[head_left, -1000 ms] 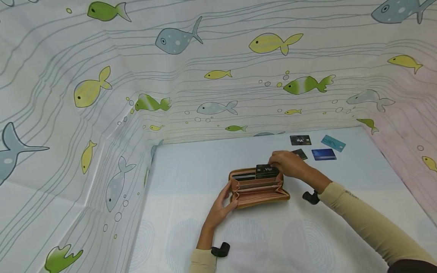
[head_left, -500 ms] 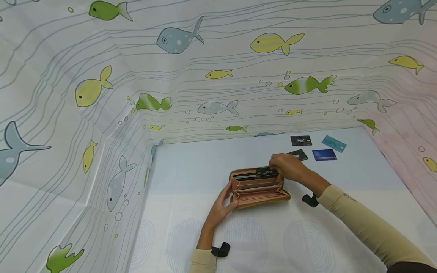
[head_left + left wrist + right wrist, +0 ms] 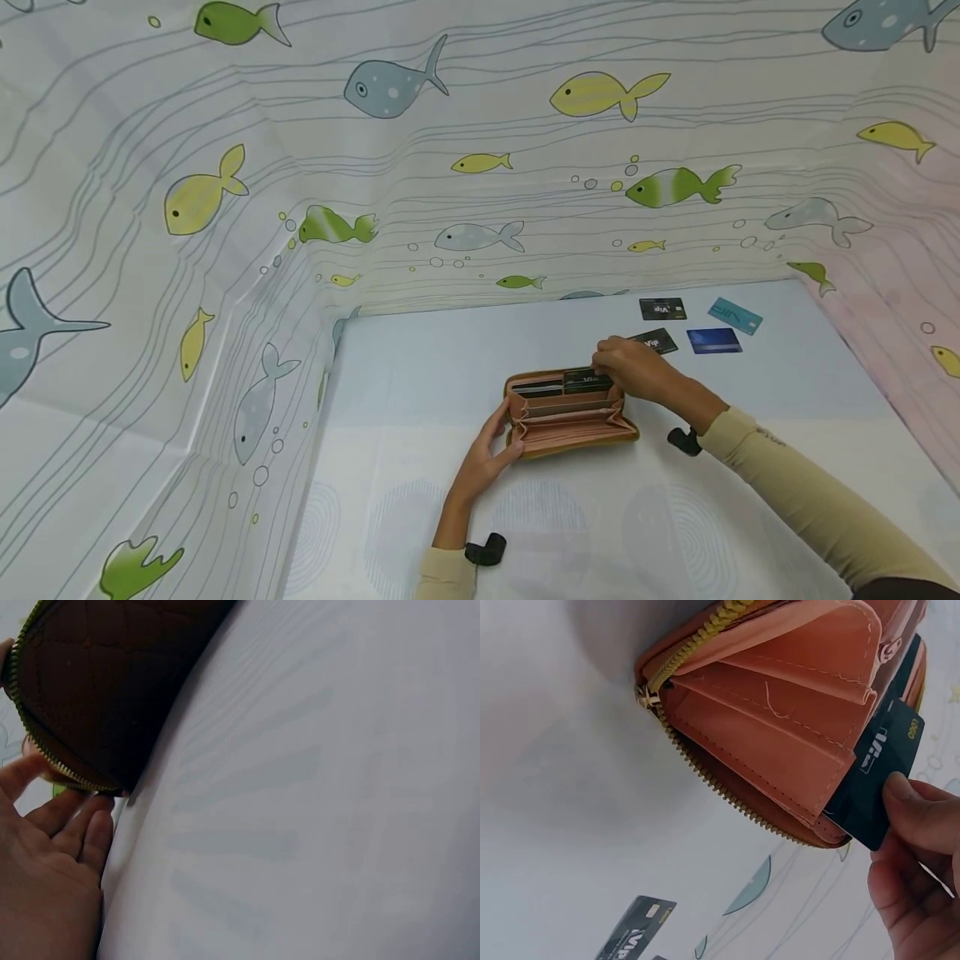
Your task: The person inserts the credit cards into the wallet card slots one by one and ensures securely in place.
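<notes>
An unzipped wallet (image 3: 573,437) stands on the table, its pink-tan inside facing up. My left hand (image 3: 480,462) grips its left end, thumb at the front corner. In the left wrist view those fingertips (image 3: 97,825) meet the zipper edge below the brown quilted cover (image 3: 105,675). At the back right of the wallet, my right hand (image 3: 636,367) pinches a black Vip card (image 3: 874,776) between thumb and fingers. Most of that card sits in a slot behind the pleated lining (image 3: 765,735). Other dark cards (image 3: 536,388) show in the back-left slots.
Behind my right hand lie a partly covered black card (image 3: 657,340) and another black Vip card (image 3: 663,309). To their right are a dark blue card (image 3: 713,340) and a teal card (image 3: 735,316). A fish-print sheet (image 3: 420,267) rises behind the table (image 3: 420,375).
The black Vip card has gone down deeper into the wallet slot, with my right hand lowering slightly. My left hand and the wallet stay put.
</notes>
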A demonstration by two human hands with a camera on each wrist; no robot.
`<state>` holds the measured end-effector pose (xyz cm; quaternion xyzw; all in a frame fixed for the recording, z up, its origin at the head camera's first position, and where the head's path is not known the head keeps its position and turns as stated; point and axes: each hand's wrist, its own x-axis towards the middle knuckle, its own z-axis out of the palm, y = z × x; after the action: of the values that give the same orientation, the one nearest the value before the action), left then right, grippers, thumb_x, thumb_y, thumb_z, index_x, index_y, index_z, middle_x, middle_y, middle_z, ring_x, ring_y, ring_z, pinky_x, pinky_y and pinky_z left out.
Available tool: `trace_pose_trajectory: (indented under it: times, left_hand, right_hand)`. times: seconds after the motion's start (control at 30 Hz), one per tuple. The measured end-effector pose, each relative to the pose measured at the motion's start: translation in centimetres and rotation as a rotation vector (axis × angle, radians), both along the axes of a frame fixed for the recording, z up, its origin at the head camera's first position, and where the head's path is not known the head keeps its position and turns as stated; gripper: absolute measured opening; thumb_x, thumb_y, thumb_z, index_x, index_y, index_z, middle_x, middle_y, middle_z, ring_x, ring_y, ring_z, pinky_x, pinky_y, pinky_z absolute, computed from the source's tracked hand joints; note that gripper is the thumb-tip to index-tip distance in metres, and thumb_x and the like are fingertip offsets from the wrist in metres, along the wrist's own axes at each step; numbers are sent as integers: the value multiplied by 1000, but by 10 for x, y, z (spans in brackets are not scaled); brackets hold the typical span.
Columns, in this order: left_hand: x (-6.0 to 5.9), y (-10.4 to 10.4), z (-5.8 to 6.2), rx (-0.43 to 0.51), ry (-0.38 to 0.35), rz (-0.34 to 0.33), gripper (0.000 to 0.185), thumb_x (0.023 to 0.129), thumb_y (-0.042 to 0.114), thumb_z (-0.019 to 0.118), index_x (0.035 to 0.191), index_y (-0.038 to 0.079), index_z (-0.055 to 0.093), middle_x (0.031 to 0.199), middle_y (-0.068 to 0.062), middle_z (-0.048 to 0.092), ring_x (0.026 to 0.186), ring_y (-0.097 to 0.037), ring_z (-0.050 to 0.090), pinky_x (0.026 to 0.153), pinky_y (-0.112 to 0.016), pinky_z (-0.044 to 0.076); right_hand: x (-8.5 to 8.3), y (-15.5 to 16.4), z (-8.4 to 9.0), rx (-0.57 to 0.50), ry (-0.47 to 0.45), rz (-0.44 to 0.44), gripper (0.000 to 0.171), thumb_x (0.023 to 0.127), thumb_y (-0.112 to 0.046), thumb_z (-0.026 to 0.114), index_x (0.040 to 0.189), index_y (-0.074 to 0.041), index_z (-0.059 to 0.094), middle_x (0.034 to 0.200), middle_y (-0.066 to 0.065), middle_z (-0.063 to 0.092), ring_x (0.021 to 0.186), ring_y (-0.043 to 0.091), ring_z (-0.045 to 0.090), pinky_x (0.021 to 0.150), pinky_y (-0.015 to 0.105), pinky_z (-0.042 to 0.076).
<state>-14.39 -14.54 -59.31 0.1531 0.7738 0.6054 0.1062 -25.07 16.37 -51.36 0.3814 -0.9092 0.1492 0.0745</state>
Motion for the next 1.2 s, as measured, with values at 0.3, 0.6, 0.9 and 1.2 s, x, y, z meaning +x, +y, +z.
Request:
trace_pose_trajectory:
  times: [0.3, 0.6, 0.9, 1.2]
  left_hand:
    - [-7, 0, -38, 22, 37, 44, 75, 98, 14, 63, 160, 22, 22, 165, -3, 26, 152, -26, 27, 122, -45, 29]
    - [-5, 1, -17, 39, 18, 0, 76, 98, 13, 62, 161, 10, 19, 166, -11, 22, 153, -31, 24, 121, -55, 26]
    - [0, -1, 4, -8, -9, -22, 76, 99, 14, 61, 160, 5, 18, 166, -14, 21, 152, -32, 25, 121, -53, 28]
    - [-6, 1, -37, 20, 29, 36, 75, 98, 13, 62, 161, 20, 21, 166, -6, 23, 153, -27, 25, 122, -50, 28]
  right_hand:
    - [0, 4, -7, 24, 120, 49, 22, 72, 2, 86, 83, -9, 70, 76, -3, 60, 71, 10, 56, 62, 26, 53]
    - [1, 8, -13, 70, 142, 91, 34, 61, -13, 94, 86, -11, 70, 81, -4, 58, 73, 9, 52, 63, 23, 52]
    - [2, 11, -17, 55, 199, 116, 39, 61, -17, 94, 94, -9, 75, 84, -3, 65, 77, 9, 58, 68, 23, 57]
    - [4, 8, -22, 60, 209, 104, 41, 57, -12, 96, 92, -9, 74, 85, -3, 63, 78, 10, 59, 67, 22, 56]
